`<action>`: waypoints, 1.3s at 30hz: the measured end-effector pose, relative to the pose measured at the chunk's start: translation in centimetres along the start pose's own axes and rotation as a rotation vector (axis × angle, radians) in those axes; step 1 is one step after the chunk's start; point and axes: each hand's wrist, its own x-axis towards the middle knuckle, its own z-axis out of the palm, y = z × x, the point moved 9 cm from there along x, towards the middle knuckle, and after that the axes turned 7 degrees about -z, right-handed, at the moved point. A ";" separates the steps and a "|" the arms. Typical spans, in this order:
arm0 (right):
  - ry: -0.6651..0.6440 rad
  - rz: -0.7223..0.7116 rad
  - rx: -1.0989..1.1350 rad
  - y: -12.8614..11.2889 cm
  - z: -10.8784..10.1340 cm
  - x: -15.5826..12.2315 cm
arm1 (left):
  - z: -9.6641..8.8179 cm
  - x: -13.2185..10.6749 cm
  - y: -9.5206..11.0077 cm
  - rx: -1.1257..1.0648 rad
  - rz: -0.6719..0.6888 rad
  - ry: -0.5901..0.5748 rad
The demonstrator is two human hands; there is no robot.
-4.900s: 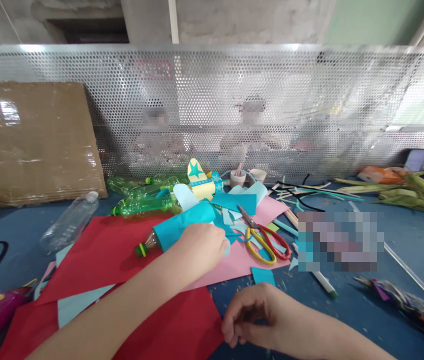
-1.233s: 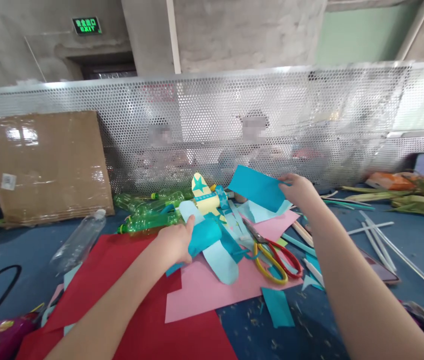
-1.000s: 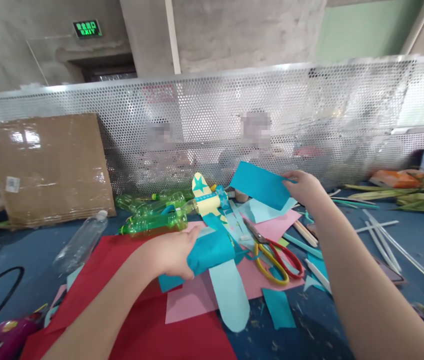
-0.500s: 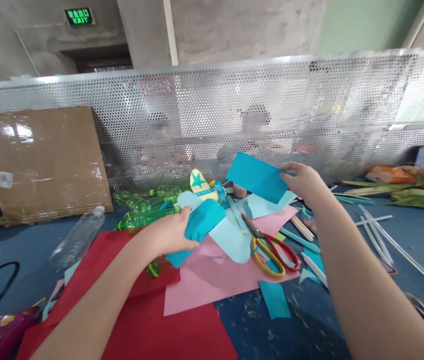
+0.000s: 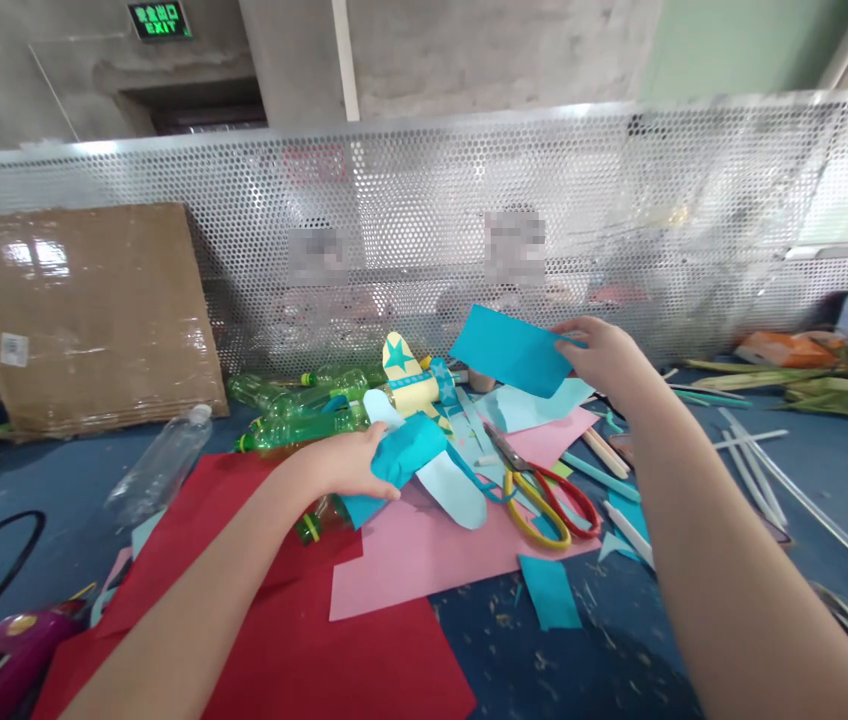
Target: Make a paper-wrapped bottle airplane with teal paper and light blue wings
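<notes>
My left hand (image 5: pixel 353 462) is closed around a blue paper-wrapped toy plane (image 5: pixel 413 443) with light blue rounded wings. Below that hand a green bottle neck with its cap (image 5: pixel 309 527) sticks out; whether it belongs to the plane I cannot tell. Between the thumb and fingers of my right hand (image 5: pixel 598 357), a blue paper rectangle (image 5: pixel 510 347) is held up by its right end. Behind the plane stands a cream toy plane (image 5: pixel 413 390) with blue stars. Scissors (image 5: pixel 540 495) with one red and one yellow handle lie half open on pink paper (image 5: pixel 424 575).
Red paper (image 5: pixel 281 650) covers the front left. Green bottles (image 5: pixel 296 425) and a clear bottle (image 5: pixel 161 465) lie at left, before a cardboard sheet (image 5: pixel 86 320). A perforated metal screen (image 5: pixel 409 220) runs behind. A purple tool (image 5: pixel 15 650), straws (image 5: pixel 750 475) and husks (image 5: pixel 829 380) lie about.
The plane in my left hand has tilted, its near wing turning and showing narrower. More of the cream plane shows behind. My right hand has shifted slightly left with the blue paper.
</notes>
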 end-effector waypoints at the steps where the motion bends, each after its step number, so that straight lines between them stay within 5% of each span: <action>1: 0.006 0.001 0.012 0.0 -0.2 -0.1 | -0.1 0.0 0.1 -0.007 0.007 0.007; 15: -0.008 -0.039 0.037 -2.0 -1.3 -0.7 | 0.3 0.0 0.4 -0.048 0.067 0.032; 20: -0.070 -0.067 0.045 -3.7 -1.2 -1.3 | -1.9 -0.8 3.0 -0.220 0.186 0.363; 23: -0.112 -0.093 0.055 -5.2 -1.0 -1.9 | -1.7 -1.5 6.2 -0.341 0.281 0.445; 25: -0.127 -0.125 0.076 -6.5 -1.0 -2.6 | -0.2 -1.2 8.3 -0.787 0.401 0.257; 28: -0.140 -0.219 0.199 -9.1 -1.2 -3.8 | 3.9 -0.3 10.2 -1.369 0.327 -0.233; 30: -0.151 -0.314 0.320 -11.1 -1.5 -4.7 | 5.4 -0.5 10.7 -1.564 0.268 -0.396; 34: -0.337 -0.393 0.340 -12.7 -0.3 -7.2 | 6.9 -2.0 8.8 -1.774 0.126 -0.392; 39: -0.815 -0.240 0.277 -8.0 3.2 -16.4 | 9.8 -6.4 5.5 -1.726 -0.001 -0.298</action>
